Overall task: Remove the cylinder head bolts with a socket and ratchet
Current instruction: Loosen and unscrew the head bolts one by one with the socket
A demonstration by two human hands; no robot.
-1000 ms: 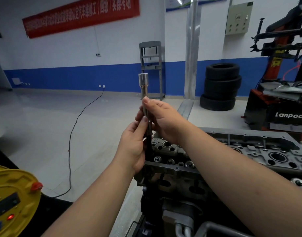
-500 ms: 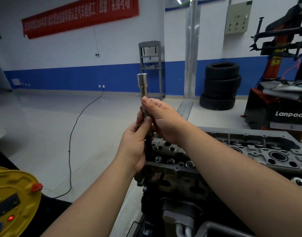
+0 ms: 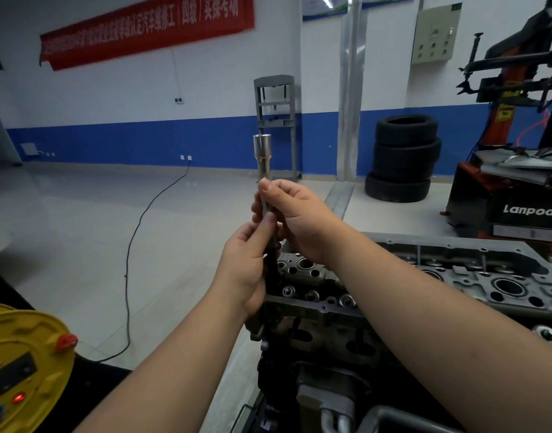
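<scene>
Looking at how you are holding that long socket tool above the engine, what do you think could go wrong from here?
1. The long socket tool stands upright, held only by fingertip pinches of the left hand and right hand; a slip could drop it onto the cylinder head.
2. Open holes in the head lie directly below, so anything loosened from the tool might fall in.
3. The black cable trails across the floor nearby, a possible trip hazard.
</scene>
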